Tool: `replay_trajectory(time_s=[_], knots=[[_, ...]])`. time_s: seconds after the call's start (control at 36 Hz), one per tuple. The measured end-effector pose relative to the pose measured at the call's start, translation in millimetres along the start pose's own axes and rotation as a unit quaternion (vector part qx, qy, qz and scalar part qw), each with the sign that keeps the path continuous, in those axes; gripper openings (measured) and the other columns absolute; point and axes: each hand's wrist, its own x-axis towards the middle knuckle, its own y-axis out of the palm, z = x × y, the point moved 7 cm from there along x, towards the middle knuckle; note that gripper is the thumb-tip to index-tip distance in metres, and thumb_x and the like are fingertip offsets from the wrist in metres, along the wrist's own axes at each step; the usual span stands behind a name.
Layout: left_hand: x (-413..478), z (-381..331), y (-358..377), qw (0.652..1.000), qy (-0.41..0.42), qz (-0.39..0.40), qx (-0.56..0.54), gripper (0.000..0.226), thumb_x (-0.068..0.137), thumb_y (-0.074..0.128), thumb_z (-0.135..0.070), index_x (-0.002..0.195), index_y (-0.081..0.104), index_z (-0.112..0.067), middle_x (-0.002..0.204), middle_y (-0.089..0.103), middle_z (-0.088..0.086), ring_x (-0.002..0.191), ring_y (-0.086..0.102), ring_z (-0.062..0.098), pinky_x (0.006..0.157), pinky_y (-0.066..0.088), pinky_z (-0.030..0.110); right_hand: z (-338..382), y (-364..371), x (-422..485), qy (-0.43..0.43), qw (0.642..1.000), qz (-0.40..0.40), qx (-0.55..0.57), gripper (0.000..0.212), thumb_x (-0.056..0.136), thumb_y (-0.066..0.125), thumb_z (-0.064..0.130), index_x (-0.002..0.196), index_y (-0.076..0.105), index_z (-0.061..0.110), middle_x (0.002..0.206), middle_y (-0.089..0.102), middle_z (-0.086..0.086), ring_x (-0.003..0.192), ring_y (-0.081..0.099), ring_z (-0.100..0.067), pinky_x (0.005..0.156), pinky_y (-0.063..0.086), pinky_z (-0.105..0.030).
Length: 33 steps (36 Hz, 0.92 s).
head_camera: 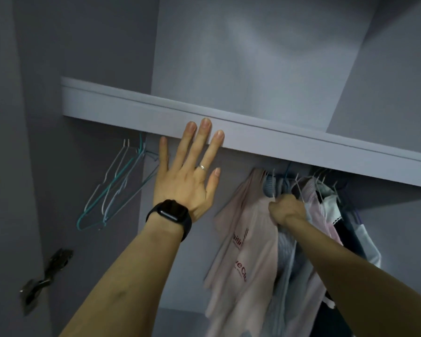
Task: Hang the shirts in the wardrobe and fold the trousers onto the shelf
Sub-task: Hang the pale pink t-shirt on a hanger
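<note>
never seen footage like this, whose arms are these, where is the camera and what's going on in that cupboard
There is no machine here. These are a person's two bare arms, filmed by one camera worn on their head, which looks up into a wardrobe. The left hand, with a black watch on the wrist, is flat, its fingertips against the front edge of the shelf. The right hand grips a grey-blue shirt among the clothes hanging under that shelf, next to a pink shirt. Empty wire hangers hang further left.
</note>
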Motion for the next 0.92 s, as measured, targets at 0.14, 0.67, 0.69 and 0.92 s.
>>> replay_trajectory(time_s=[0.14,0.67,0.69,0.92], knots=[[-8.5,3.3,-1.4,0.999,-0.012,0.043,0.003,0.072,0.100,0.038,-0.040,0.161,0.002,-0.026,0.168,-0.008,0.000,0.155,-0.008,0.021,0.119,0.005,0.066,-2.2,-8.9,-27.9,-0.054,0.997,0.049,0.004,0.045,0.096,0.060,0.031,0.135,0.056,0.011,0.129,0.064,-0.014,0.117,0.060,-0.032,0.091,0.046,-0.029],[-15.3,-101.3,-59.7,0.940,-0.140,0.222,-0.218,0.091,0.090,0.063,-0.026,0.160,0.005,-0.031,0.168,0.003,0.005,0.150,0.017,0.032,0.119,0.019,0.061,-100.4,-192.8,-189.8,-0.142,0.970,-0.072,0.186,0.019,0.098,0.063,0.031,0.114,0.067,0.040,0.102,0.054,0.036,0.099,0.049,0.007,0.086,0.034,-0.003],[-25.8,-116.1,-61.0,0.938,-0.123,0.224,-0.236,0.087,0.090,0.062,-0.026,0.159,0.009,-0.030,0.167,0.007,0.005,0.148,0.022,0.032,0.118,0.022,0.060,-114.1,-189.6,-197.9,-0.129,0.972,-0.068,0.186,0.019,0.098,0.062,0.032,0.114,0.066,0.041,0.104,0.053,0.037,0.103,0.048,0.006,0.091,0.034,-0.010],[-114.4,-197.5,-31.1,0.899,-0.056,0.359,-0.243,0.087,0.093,0.057,-0.030,0.158,0.000,-0.040,0.167,0.004,-0.004,0.153,0.006,0.019,0.123,0.002,0.057,-202.2,-142.7,-235.6,-0.108,0.987,-0.058,0.107,0.030,0.098,0.057,0.040,0.120,0.070,0.025,0.130,0.064,0.008,0.123,0.054,-0.017,0.104,0.036,-0.027]])
